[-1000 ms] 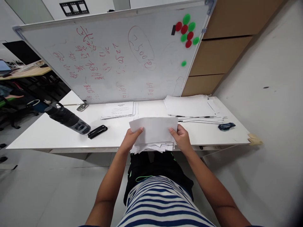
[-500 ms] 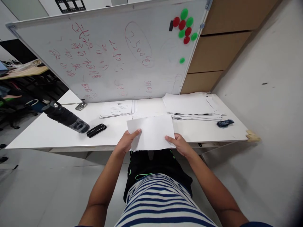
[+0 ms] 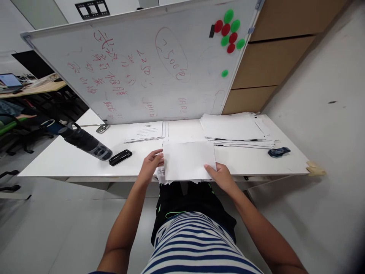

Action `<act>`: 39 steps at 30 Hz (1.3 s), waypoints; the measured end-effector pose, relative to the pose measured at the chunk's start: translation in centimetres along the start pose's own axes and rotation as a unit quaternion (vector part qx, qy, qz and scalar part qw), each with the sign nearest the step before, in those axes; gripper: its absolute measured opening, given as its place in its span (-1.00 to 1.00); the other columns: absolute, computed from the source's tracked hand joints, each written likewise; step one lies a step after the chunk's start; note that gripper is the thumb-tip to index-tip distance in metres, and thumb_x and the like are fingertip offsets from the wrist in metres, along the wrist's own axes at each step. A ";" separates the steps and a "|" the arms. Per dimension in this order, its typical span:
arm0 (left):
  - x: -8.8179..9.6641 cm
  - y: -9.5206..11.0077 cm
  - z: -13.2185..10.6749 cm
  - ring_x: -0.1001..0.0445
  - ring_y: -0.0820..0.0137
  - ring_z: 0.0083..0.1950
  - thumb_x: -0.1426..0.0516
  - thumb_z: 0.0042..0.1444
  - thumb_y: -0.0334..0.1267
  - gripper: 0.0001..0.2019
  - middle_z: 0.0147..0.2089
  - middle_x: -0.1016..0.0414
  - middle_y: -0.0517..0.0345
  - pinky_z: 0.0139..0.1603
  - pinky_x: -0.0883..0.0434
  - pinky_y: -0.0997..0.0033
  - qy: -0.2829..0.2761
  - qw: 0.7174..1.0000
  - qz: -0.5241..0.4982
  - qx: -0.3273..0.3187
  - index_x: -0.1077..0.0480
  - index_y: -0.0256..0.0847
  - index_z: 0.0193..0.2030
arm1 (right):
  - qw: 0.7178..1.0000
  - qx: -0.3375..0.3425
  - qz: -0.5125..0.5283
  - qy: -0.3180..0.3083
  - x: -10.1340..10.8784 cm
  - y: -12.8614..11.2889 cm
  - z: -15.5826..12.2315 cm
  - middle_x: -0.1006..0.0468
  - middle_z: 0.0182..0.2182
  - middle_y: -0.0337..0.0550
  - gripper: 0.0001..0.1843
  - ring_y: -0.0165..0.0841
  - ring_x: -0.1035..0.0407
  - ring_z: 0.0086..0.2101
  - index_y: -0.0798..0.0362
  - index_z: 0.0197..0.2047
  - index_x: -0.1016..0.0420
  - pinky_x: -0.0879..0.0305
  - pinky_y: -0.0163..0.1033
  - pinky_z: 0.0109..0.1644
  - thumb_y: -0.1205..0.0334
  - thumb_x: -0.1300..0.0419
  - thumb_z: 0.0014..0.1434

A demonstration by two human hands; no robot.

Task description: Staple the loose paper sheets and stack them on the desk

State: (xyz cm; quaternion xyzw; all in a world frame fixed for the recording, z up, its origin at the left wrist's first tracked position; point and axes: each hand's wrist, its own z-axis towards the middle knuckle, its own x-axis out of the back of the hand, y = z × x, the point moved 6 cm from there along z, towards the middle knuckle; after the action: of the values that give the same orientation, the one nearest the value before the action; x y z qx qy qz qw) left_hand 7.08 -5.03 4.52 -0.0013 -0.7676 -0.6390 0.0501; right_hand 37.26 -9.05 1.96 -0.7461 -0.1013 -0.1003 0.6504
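The paper stack (image 3: 188, 160) is at the near edge of the desk (image 3: 242, 160). The right hand (image 3: 223, 176) pinches its right side, thumb uppermost; the left hand's (image 3: 150, 164) grip cannot be determined. Weak left support could let uneven lower sheets (image 3: 161, 176) slip.

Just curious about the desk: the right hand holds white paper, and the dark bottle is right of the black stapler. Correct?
Not quite: the head view shows the dark bottle left of the black stapler. The right hand does hold white paper.
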 end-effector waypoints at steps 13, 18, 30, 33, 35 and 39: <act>19.0 -3.8 5.7 -0.29 -0.12 0.21 -0.05 0.21 -0.01 -0.42 0.17 -0.40 -0.32 0.19 -0.15 -0.03 0.274 0.739 0.608 -0.101 -0.30 -0.34 0.27 | 0.999 -0.031 0.027 0.035 1.8 0.8 0.4 -0.64 -0.41 -0.07 -0.61 -0.17 -0.49 -0.41 0.08 -0.34 -0.62 -0.38 -0.18 -0.41 -0.11 -0.24 0.10; 17.6 -4.4 5.8 -0.42 -0.03 0.05 -0.02 0.24 -0.02 -0.50 0.02 -0.49 -0.28 0.03 -0.23 0.15 0.224 0.757 0.600 -0.130 -0.41 -0.35 0.15 | 0.997 -0.044 0.053 0.020 0.7 1.1 0.5 -0.68 -0.26 -0.02 -0.57 -0.13 -0.53 -0.29 0.10 -0.22 -0.64 -0.43 -0.14 -0.26 -0.11 -0.26 0.10; 14.9 -5.4 3.5 -0.39 0.02 0.07 -0.07 0.25 0.00 -0.56 0.03 -0.49 -0.16 0.03 -0.24 0.17 0.151 0.795 0.555 -0.195 -0.40 -0.24 0.14 | 0.992 -0.047 0.043 -0.107 -9.1 -3.7 3.8 -0.58 -0.53 -0.13 -0.71 -0.28 -0.42 -0.56 0.10 -0.34 -0.57 -0.36 -0.24 -0.53 0.02 -0.23 0.12; 14.9 -5.6 3.4 -0.41 0.04 0.03 -0.07 0.26 -0.01 -0.60 0.02 -0.50 -0.11 -0.01 -0.26 0.16 0.151 0.785 0.562 -0.212 -0.40 -0.19 0.11 | 0.990 -0.059 0.014 -0.124 -11.1 -4.6 5.4 -0.58 -0.52 -0.12 -0.80 -0.31 -0.43 -0.56 0.13 -0.34 -0.54 -0.38 -0.26 -0.52 0.14 -0.24 0.09; 14.9 -5.7 3.4 -0.41 0.06 0.01 -0.08 0.26 -0.03 -0.63 0.00 -0.50 -0.08 -0.03 -0.27 0.15 0.151 0.779 0.569 -0.216 -0.40 -0.15 0.10 | 0.987 -0.078 -0.001 -0.138 -12.2 -4.8 6.3 -0.59 -0.51 -0.10 -0.84 -0.32 -0.45 -0.55 0.15 -0.31 -0.51 -0.38 -0.28 -0.52 0.22 -0.24 0.08; 15.0 -6.0 3.4 -0.41 0.06 0.00 -0.11 0.24 -0.02 -0.65 -0.01 -0.50 -0.07 -0.05 -0.29 0.15 0.149 0.776 0.573 -0.217 -0.39 -0.11 0.09 | 0.982 -0.102 0.006 -0.159 -13.8 -5.1 7.4 -0.57 -0.54 -0.10 -0.87 -0.33 -0.44 -0.55 0.17 -0.28 -0.47 -0.40 -0.28 -0.51 0.29 -0.24 0.10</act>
State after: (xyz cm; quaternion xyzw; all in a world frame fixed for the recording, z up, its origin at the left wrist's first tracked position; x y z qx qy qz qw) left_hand -8.46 -3.75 -0.74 -0.3567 -0.4486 -0.6338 0.5195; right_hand 22.78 -1.35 1.90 -0.8153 -0.1885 0.0140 0.5473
